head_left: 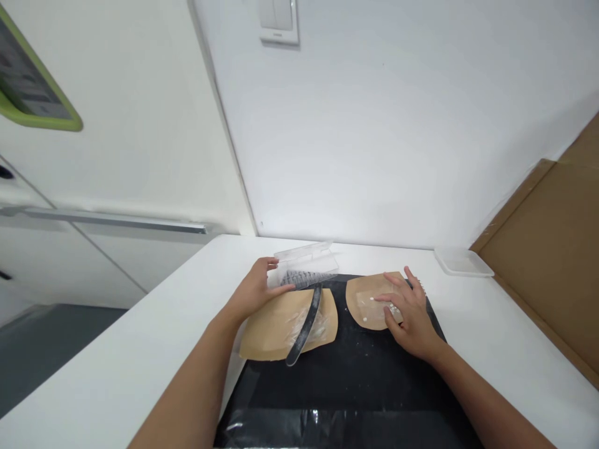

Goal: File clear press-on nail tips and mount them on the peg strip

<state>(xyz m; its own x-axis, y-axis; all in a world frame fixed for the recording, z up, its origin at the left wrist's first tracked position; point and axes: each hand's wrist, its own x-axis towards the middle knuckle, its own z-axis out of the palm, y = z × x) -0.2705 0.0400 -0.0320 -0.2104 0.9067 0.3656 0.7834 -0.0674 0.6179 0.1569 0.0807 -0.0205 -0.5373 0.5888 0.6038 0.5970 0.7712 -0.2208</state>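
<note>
1. The left hand (255,291) is closed on the edge of a clear plastic box (306,262), with the thumb in front and the fingers over the top. The box stands tilted at the far edge of the mat, and this grip seems to keep it from falling. A dark ribbed thing (297,279) shows inside it, but I cannot tell what it is.
2. The right hand (408,315) is open, with the fingers spread. It rests on a clear film (369,310) with small white dots, and this film lies on a tan paper shape (369,293). The spread fingers seem to keep the film from sliding.
3. Near the left hand lies a second tan paper shape (285,330), also with film on it. A curved black strip (305,330) lies across it.
4. Both paper shapes lie side by side on a black mat (346,380), where their pale color is easy to see.
5. The mat lies on a white table (140,362). Farther right are a shallow clear tray (463,263) and a cardboard sheet (543,249).
</note>
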